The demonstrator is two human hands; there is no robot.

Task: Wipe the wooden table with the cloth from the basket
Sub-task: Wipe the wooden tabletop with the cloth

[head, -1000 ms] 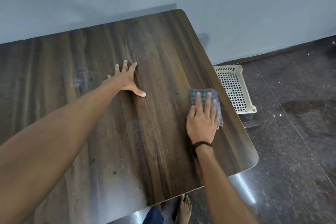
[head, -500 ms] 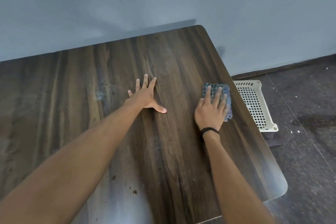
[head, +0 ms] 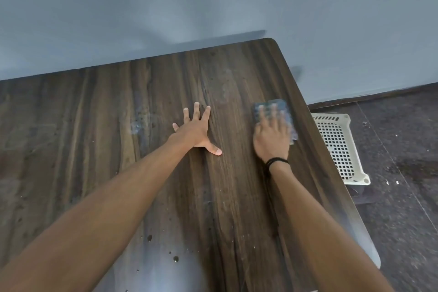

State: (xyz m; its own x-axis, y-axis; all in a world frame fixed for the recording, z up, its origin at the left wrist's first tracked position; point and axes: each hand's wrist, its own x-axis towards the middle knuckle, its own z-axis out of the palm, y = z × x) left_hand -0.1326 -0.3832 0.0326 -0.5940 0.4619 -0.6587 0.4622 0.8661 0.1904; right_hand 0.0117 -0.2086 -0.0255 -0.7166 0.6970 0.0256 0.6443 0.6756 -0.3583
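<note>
While the cloth [head: 272,103] is pressed flat onto the wooden table [head: 94,149], it is covered for the most part by the right hand [head: 272,141]. The cloth is a blue-grey checked piece, folded into a small pad, and is located near the right edge of the tabletop, toward the far corner. Its far edge and its right edge are left exposed beyond the hand. The fingers [head: 274,114] of the right hand are laid straight over the cloth, pointing away from the person. They are blurred, so the gaps between them cannot be told exactly. A dark band [head: 276,161] is worn on the right wrist.

The left hand [head: 194,133] is placed palm down on bare wood near the middle of the tabletop, well apart from the cloth. Its fingers are extended and held apart, and the thumb is splayed out toward the right hand.

The basket [head: 341,149], a cream plastic one with a perforated bottom, is set on the dark floor [head: 403,197] just beside the table's right edge and is partly hidden by it. A few droplets [head: 175,259] are seen on the near part of the tabletop, between the forearms. A pale smudge [head: 137,125] is visible on the wood to the left of the left hand. The far edge of the table is set against a grey-blue wall [head: 213,7].
</note>
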